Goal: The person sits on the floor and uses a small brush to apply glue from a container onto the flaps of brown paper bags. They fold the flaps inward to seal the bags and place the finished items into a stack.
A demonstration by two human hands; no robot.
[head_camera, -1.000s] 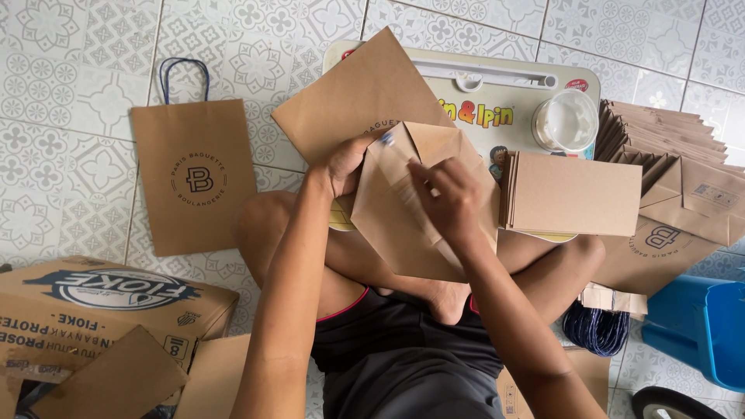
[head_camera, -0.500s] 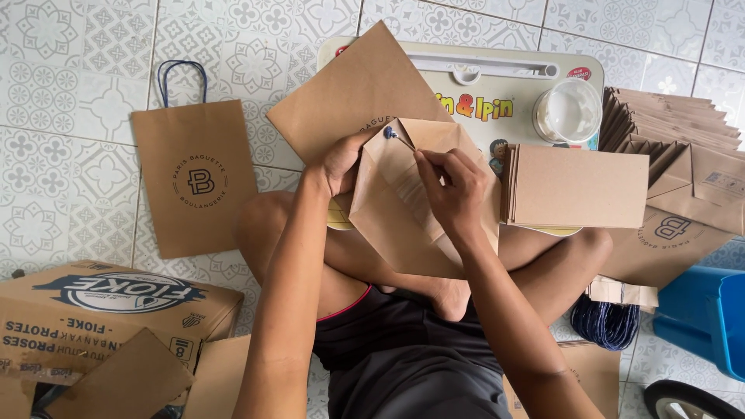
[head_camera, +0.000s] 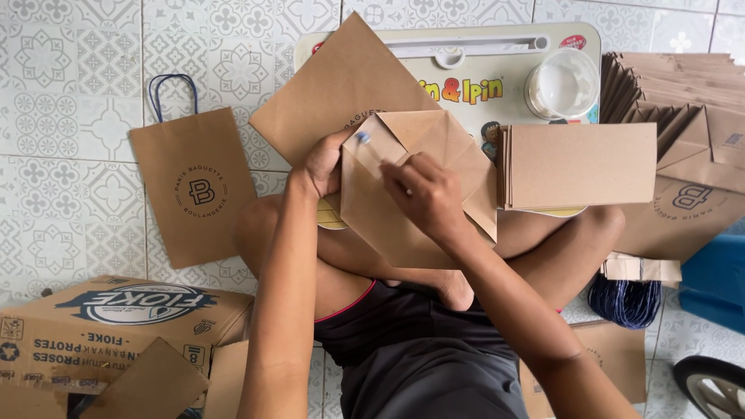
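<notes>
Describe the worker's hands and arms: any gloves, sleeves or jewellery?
Both arms are bare the whole way up, no sleeves in view. The left hand and right hand wear no gloves; no rings, watch or bracelets show. Fingernails look short and plain.

Both forearms are reaching forward over the crossed legs [head_camera: 543,248]. The left hand [head_camera: 322,167] is gripping (fingers curled), while the right hand [head_camera: 427,194] is pinching beside it.
</notes>
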